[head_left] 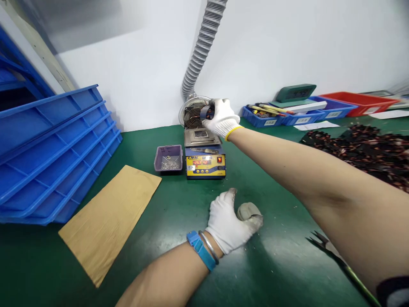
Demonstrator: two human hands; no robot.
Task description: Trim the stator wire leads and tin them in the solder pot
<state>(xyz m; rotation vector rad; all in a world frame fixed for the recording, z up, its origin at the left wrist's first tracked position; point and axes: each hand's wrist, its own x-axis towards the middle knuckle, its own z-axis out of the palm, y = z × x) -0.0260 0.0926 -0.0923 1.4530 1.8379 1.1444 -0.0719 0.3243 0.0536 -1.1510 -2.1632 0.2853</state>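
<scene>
In the head view, the right hand [220, 115], in a white glove, pinches a dark part [208, 112] between thumb and fingers, up by the round metal hood [186, 115] and above the metal plate [202, 135] on top of the heater [206, 167], whose yellow front shows red digits. The left hand [228, 224], also gloved and wearing a blue strap [201, 250] at the wrist, is low over the green table [172, 209] with thumb and fingers spread apart; a small round grey lump [248, 211] sits between them, and whether they grip it I cannot tell. Just left of the heater is a purple tray [159, 158] of small metal bits, and nearer lies a cardboard sheet [110, 221] beside stacked blue bins [57, 149]. A grey hose [204, 44] runs up from the hood. At right lie a heap of black parts [361, 151] and, nearer, cutters [335, 255], partly under the right forearm.
</scene>
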